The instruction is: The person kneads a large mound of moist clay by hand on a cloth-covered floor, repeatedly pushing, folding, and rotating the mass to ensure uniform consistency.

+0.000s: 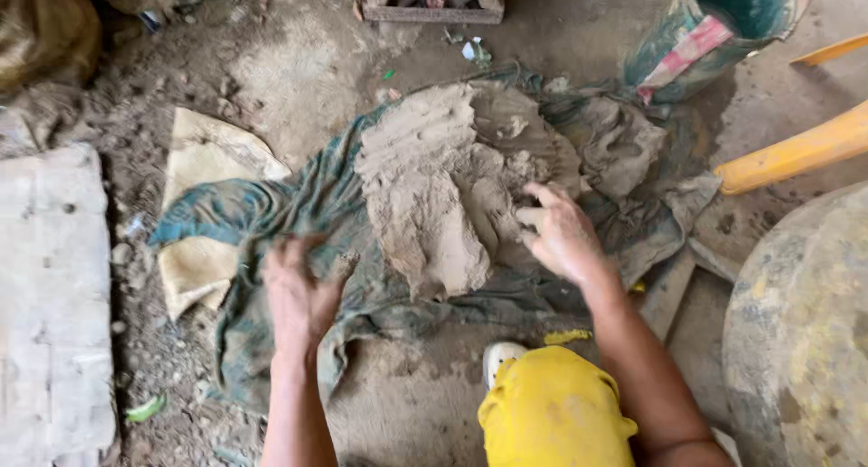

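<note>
Dirt floor, teal cloth spread across it. Grey clay lump mid-cloth. Stone slab far left, yellow knee below. Right hand flat on clay, fingers spread wide. Left hand bunching cloth edge, fingers curled, blurred.

Wet grey clay lump rough and matt, crumpled teal cloth, muddy

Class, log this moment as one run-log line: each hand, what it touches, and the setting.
left hand: grips cloth | right hand: flat on clay | clay: lump on cloth | setting: dirt floor
</note>
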